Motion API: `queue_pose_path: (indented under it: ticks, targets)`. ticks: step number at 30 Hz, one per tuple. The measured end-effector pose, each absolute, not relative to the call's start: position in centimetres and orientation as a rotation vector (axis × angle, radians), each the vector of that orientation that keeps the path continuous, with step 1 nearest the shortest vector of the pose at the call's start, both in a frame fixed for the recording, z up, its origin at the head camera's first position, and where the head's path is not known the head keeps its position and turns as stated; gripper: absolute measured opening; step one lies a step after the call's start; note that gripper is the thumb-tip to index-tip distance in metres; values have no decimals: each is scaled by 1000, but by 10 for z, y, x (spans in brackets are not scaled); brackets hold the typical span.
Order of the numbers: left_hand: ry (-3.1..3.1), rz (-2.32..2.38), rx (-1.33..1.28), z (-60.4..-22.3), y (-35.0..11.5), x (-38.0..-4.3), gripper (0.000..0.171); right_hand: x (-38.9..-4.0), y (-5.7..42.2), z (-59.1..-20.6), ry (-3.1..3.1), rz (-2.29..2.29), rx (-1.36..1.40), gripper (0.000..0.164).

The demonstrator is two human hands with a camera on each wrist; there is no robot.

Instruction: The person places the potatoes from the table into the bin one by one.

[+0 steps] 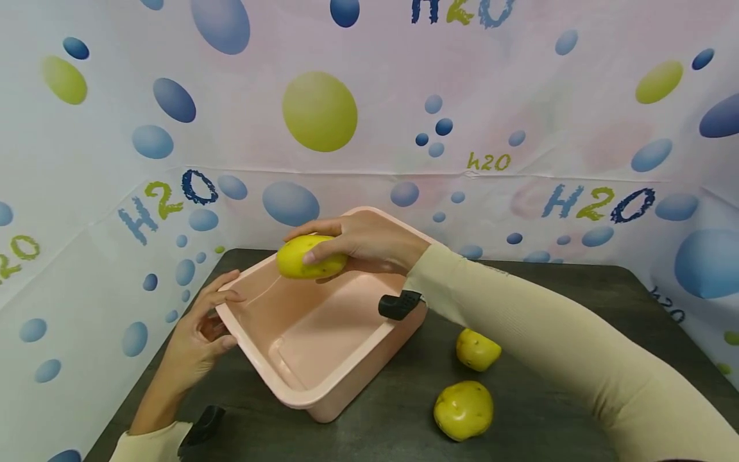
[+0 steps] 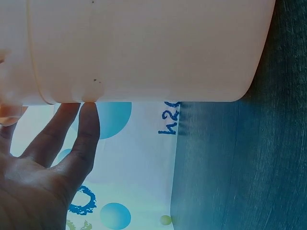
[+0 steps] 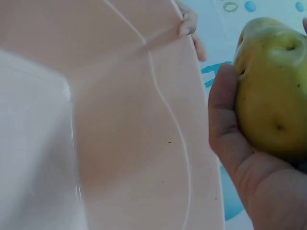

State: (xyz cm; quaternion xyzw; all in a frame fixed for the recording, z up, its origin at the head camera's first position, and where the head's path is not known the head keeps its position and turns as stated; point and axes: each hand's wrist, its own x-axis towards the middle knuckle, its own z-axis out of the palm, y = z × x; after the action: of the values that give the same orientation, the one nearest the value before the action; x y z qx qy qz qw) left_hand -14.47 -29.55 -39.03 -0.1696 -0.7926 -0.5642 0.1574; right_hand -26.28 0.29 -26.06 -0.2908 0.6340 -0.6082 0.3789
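My right hand (image 1: pixel 369 240) grips a yellow potato (image 1: pixel 306 258) over the far left part of a pink plastic basin (image 1: pixel 346 321). Up close in the right wrist view, the potato (image 3: pixel 276 96) shows small dark eyes, and the thumb lies along its side. At the basin's left corner my left hand (image 1: pixel 196 327) holds the rim, fingers over the edge and thumb near the outer side. The basin is tilted, and its visible floor is bare. In the left wrist view, fingertips (image 2: pixel 89 112) touch the basin wall (image 2: pixel 158 52).
Two more yellow potatoes lie on the dark table (image 1: pixel 554 410), right of the basin: one potato (image 1: pixel 464 410) nearer, the other potato (image 1: pixel 477 350) beside the right forearm. A white sheet (image 1: pixel 381 77) with blue and green dots hangs behind and at the sides.
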Motion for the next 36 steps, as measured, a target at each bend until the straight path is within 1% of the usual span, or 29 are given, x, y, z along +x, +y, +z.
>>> queue_pose_path:
  ticks: [2,4,9,11,20,30,36]
  targets:
    - [-2267,-1613,-469,-390,-296,-143,50,-266,-6,-264,1617,-1532,-709,42]
    - [-2272,-1617,-458,-390,-296,-142,50,-270,-16,-269,1613,-1493,-713,43]
    - [-2286,-1617,-430,-389,-297,-142,50,-274,-36,-290,1572,-1392,-760,52]
    - [-2283,-1623,-442,-389,-298,-142,49,-275,-41,-296,1566,-1342,-774,53]
    - [-2269,-1651,-501,-390,-299,-144,48,-279,-57,-305,1627,-1154,-830,51]
    - [-2258,-1635,-537,-389,-299,-146,45,-276,-77,-312,1692,-1028,-784,39]
    - [-2272,-1616,-507,-389,-298,-146,44,-270,-85,-315,1661,-1025,-749,39]
